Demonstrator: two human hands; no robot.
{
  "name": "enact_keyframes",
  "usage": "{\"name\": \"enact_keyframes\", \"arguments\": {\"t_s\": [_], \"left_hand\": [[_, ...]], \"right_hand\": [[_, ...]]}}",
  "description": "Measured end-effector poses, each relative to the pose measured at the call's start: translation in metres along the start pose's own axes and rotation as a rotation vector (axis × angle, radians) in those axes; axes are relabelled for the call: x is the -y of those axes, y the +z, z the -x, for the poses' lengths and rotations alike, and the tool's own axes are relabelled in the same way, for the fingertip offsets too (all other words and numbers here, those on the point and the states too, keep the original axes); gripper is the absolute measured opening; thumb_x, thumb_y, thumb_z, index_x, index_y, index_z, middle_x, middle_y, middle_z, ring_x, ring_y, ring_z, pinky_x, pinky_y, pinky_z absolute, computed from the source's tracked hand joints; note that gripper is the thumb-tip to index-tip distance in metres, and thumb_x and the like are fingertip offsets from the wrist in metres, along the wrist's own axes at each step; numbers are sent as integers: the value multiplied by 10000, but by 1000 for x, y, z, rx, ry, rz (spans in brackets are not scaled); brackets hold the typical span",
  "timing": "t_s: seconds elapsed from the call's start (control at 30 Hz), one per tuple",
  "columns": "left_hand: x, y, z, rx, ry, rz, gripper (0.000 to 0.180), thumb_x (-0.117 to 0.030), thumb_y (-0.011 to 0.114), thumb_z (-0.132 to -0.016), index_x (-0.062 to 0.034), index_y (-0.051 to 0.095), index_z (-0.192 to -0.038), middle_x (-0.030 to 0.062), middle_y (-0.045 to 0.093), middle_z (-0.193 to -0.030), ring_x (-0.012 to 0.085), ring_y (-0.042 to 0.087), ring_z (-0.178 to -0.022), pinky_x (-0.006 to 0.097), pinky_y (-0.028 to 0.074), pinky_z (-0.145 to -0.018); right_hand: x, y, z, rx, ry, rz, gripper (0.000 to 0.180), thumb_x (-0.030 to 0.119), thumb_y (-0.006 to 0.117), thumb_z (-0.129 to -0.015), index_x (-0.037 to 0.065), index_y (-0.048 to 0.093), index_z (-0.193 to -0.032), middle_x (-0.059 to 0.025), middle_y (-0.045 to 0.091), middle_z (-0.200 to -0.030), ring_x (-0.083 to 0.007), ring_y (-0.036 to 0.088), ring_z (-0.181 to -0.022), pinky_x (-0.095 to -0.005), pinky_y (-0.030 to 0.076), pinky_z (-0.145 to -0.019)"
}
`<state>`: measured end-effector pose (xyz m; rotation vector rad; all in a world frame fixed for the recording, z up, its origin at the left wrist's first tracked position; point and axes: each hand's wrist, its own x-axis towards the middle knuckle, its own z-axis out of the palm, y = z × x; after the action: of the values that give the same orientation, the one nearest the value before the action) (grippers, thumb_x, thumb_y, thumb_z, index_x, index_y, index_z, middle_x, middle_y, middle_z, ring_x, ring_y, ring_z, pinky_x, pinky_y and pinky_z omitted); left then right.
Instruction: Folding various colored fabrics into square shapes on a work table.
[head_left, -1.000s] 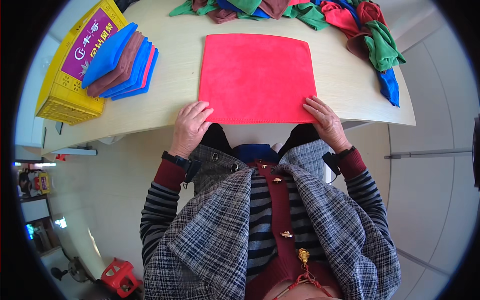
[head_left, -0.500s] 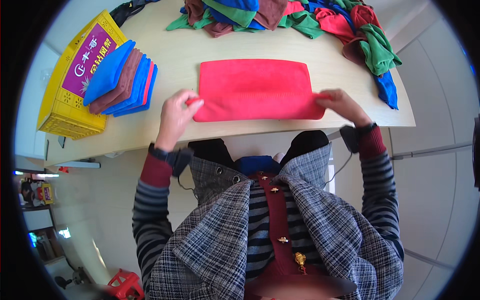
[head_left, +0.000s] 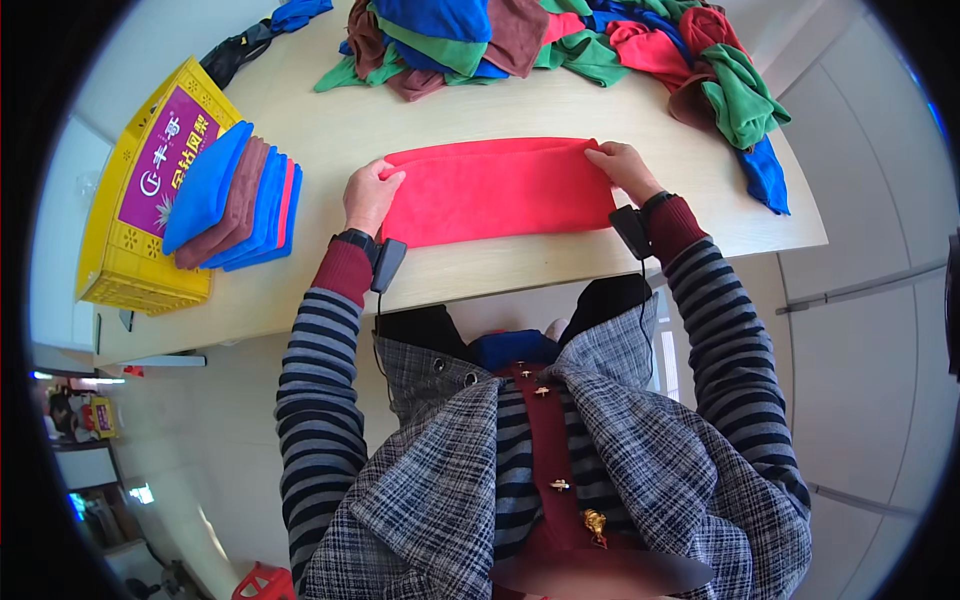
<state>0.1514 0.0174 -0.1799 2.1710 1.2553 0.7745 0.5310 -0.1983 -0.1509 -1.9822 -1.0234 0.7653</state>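
- Red microfibre cloth (head_left: 497, 192), flat and square a second ago, now folded in half: a wide band at frame centre on the pale wooden worktop (head_left: 560, 262).
- Left hand (head_left: 368, 193) pinches its left end; right hand (head_left: 622, 168) pinches the right top corner.
- First fold looks done; likely a second fold is due.
- Stack of folded blue and brown cloths (head_left: 232, 200) at left, unfolded heap of mixed-colour cloths (head_left: 560, 40) along top.

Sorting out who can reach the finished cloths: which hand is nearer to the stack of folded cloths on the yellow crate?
Left. The left hand grips the red cloth just right of the stack of folded cloths; the right hand holds the cloth's far end.
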Motion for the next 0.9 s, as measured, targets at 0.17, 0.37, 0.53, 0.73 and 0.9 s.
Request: {"name": "enact_keyframes", "arguments": {"t_s": [0.17, 0.37, 0.53, 0.73, 0.9], "left_hand": [[40, 0, 13, 3, -72, 466, 210, -162, 746, -878, -7, 671, -997, 81, 697, -794, 119, 666, -753, 306, 512, -680], [8, -1, 70, 19, -126, 208, 276, -298, 730, -874, -52, 674, -986, 167, 711, -835, 317, 693, -759, 415, 530, -693], [-36, -9, 118, -213, -66, -175, 242, -290, 674, -932, -52, 634, -931, 196, 687, -801, 387, 669, -747, 474, 506, -655], [-38, -12, 144, -274, -57, -290, 281, -309, 613, -987, -57, 553, -879, 197, 644, -774, 432, 627, -758, 511, 473, -650], [-37, -13, 151, -289, -6, -374, 256, -289, 619, -984, -59, 566, -886, 193, 640, -744, 424, 626, -728, 526, 461, -642]], "right_hand": [[10, 10, 33, -3, 34, -74, 465, 387, 673, -922, -47, 700, -1086, -92, 704, -804, -158, 654, -705, -311, 526, -634], [-19, 26, 85, -211, -25, 45, 375, 345, 673, -922, 7, 695, -1084, -99, 693, -762, -193, 659, -675, -339, 520, -625], [-14, 59, 118, -551, -158, 322, 202, 267, 656, -940, 78, 677, -1009, -115, 672, -705, -271, 669, -659, -392, 510, -609], [-17, 67, 133, -690, -195, 408, 121, 233, 628, -955, 113, 639, -962, -159, 687, -762, -386, 673, -728, -475, 518, -634], [-18, 66, 138, -692, -230, 524, 136, 220, 618, -957, 97, 596, -1012, -163, 712, -795, -385, 687, -732, -485, 537, -635]]}}
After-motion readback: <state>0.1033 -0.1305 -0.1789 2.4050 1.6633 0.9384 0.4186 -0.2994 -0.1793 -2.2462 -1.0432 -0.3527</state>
